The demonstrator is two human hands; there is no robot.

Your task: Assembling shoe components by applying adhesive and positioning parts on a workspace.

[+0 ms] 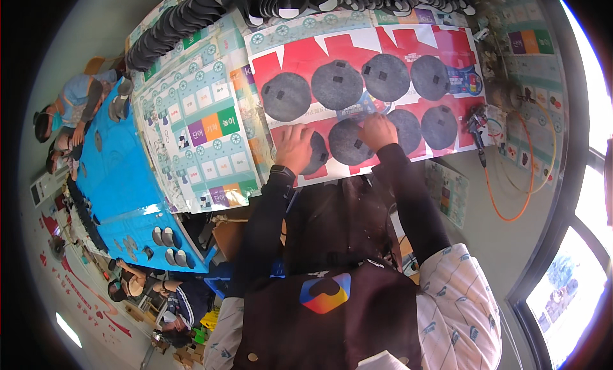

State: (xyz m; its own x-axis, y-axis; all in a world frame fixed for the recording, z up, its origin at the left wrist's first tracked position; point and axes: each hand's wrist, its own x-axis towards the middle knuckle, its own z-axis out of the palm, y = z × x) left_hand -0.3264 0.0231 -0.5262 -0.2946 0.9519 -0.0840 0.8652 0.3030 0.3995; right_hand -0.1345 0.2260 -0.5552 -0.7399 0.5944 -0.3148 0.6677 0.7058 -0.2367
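Note:
My left hand (294, 149) lies over the left edge of a dark grey round pad (317, 154) in the near row, fingers stretched out over it and partly hiding it. My right hand (379, 131) is closed, fingers bent together at the right edge of the neighbouring round pad (348, 144); what it pinches, if anything, is hidden. Most pads bear a small black square patch. Several more, such as the far-left pad (287, 97) and the near-right pad (438, 127), lie in two rows on a red and white printed sheet (367, 44).
Stacks of dark curved pieces (175, 35) line the table's far edge. Printed sheets (198, 130) cover its left part. At right hangs a spray-gun-like tool (476, 130) with an orange hose (495, 201). People sit around a blue table (121, 172) on the left.

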